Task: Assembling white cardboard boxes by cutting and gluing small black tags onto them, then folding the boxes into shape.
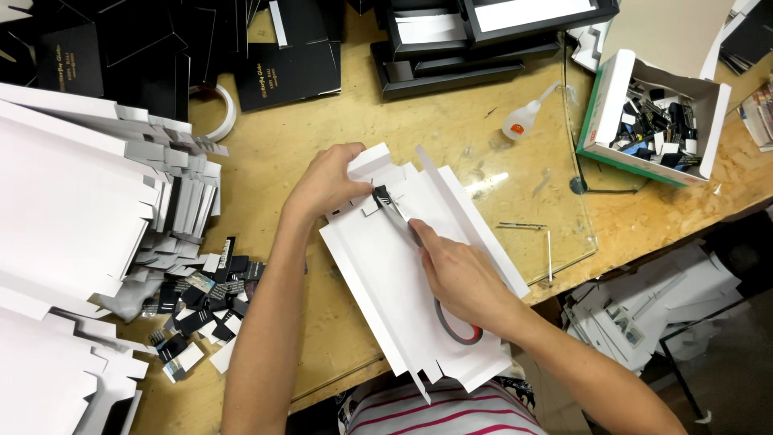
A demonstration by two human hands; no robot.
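A flat white die-cut cardboard box blank [378, 274] lies on the wooden table in front of me, its side flaps folded up. My left hand [326, 181] presses down on its far end, next to a raised white flap [369, 159]. My right hand [460, 278] rests on the blank and pushes a small black strip [388, 205] onto the card with its forefinger. A roll of tape with a red edge [460, 329] sits around my right wrist.
Tall piles of white blanks [72, 201] fill the left. Small black and white pieces [201, 302] lie scattered beside them. A glue bottle [522, 121], an open box of black parts [656, 121], black trays [459, 40] and a tape ring [216, 113] stand farther back.
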